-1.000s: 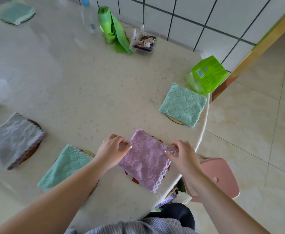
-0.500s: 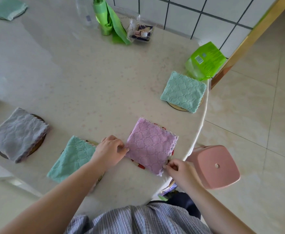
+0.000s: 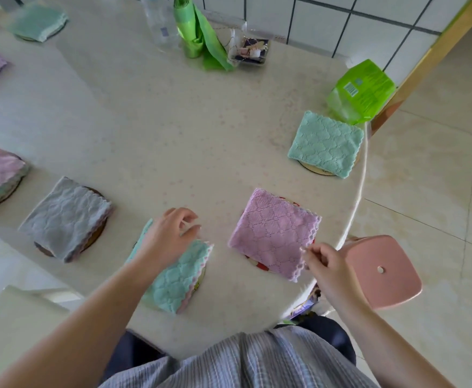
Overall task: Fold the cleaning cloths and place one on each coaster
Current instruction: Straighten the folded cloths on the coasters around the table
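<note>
both hands (image 3: 170, 233) (image 3: 324, 264) have let go of the purple cloth (image 3: 275, 233), fingers open.

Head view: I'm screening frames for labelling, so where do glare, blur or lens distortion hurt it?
Head view: glare washes out the table at left; wide-angle bending curves the wall tiles and table edge; the purple cloth stays sharp; the right hand looks slightly soft.

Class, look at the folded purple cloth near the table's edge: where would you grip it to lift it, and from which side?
Pinch the near right corner of the purple cloth, coming from the table's edge. The scalloped edges meet there, it overhangs the coaster, and the right hand is beside it.
</note>
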A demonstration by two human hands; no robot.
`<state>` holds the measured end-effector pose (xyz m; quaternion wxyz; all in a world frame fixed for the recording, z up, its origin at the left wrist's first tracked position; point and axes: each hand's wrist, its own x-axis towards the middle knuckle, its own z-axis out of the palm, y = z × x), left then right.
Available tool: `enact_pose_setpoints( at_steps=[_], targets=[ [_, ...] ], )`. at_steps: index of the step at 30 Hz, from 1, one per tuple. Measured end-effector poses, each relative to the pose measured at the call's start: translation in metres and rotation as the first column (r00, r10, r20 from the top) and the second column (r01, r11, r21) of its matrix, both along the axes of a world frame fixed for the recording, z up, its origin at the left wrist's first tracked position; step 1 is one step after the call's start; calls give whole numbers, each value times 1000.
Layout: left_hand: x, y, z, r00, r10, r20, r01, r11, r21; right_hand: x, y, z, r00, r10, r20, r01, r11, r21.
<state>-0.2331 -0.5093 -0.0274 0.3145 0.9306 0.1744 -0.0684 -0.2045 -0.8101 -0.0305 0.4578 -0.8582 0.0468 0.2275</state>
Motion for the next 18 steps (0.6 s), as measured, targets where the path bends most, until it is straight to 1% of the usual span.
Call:
enact_pose_setpoints(
  at_steps=[3, 6, 9, 11, 13, 16, 18],
  targets=[
    [-24, 49, 1, 998, 56, -37, -55, 998, 36, -12, 36, 10, 999, 23, -35, -20, 996, 86],
    [-45, 90, -6, 988, 116, -105, -112, 993, 46, -31, 79, 3, 989, 103, -104, -86, 984, 154],
    [-61, 110, -15, 974, 127, -187, -135, 991, -27, -59, 119, -9, 979, 153, -136, -131, 979, 159],
    [-67, 115, -21, 974, 79, -210, -95, 994, -63, -77, 142, -15, 977, 148, -155, -123, 979, 160],
    [-68, 121, -24, 977, 13, -211, -31, 996, -82, -90, 160, -24, 983, 74, -168, -52, 990, 132],
    [-65, 132, -29, 966, -129, -225, 117, 991, -66, -99, 176, -31, 989, -78, -128, 79, 997, 0],
    [-65, 136, -31, 949, -210, -236, 206, 978, -42, -103, 183, -31, 986, -134, -104, 126, 989, -81]
  ],
)
